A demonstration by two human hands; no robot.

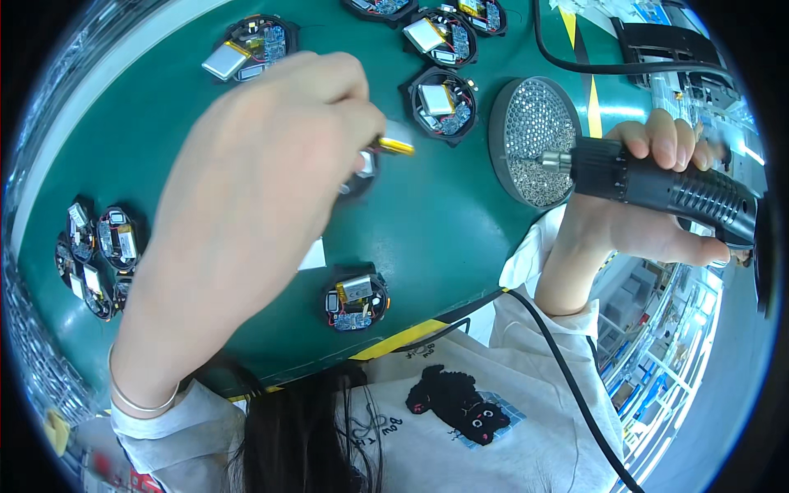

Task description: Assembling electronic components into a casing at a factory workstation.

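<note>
My left hand (279, 131) reaches over the green table with its fingers closed. They pinch a silver pouch battery (396, 144) with a yellow edge, blurred by motion. Beneath those fingers, mostly hidden, is a round black electronic unit (358, 182). My right hand (649, 189) is wrapped around a black electric screwdriver (633, 174), held sideways with its metal tip pointing left. That tip is over a round grey dish (498, 123) with a holed plate and many tiny screws (546, 185) in its lower part.
One more round unit (355, 300) lies near the table's front edge, others (444, 103) toward the back, and a cluster (103, 251) at the left. A unit (251, 49) sits back left. Black cables (567, 370) run past my right arm and across the back right.
</note>
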